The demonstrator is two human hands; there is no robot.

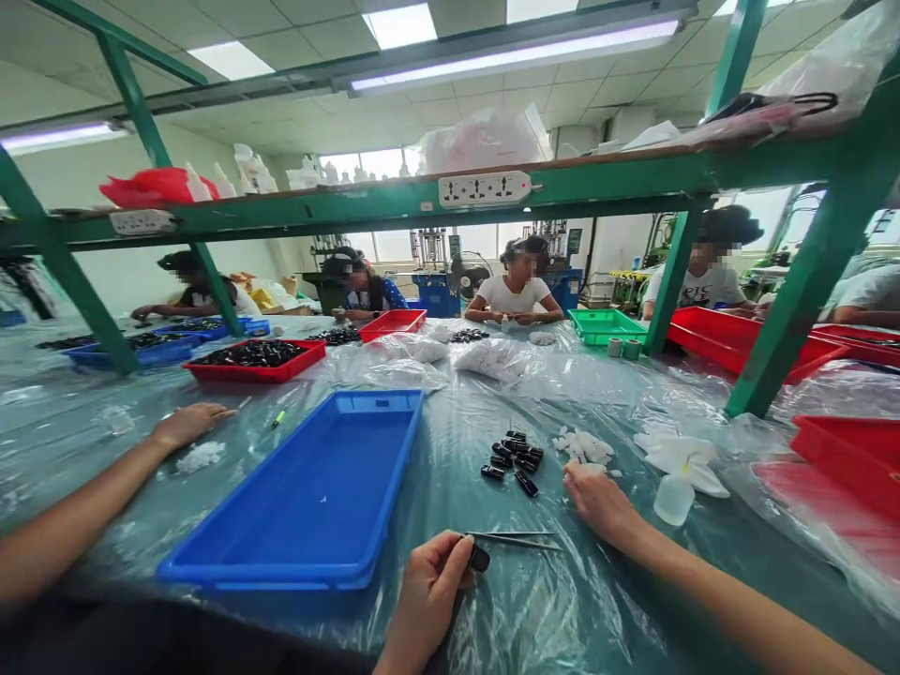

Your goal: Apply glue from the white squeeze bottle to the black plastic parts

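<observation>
Head view: hand (428, 592) with tweezers (513, 540)

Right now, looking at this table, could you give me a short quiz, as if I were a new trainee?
1. What metal tool is the hand at the bottom holding?
2. True or false: the black pieces lie inside the blue tray.
3. The table cover is: A plastic, B cloth, C paper.

Key: 1. Tweezers. 2. False, they lie beside it. 3. A.
</observation>
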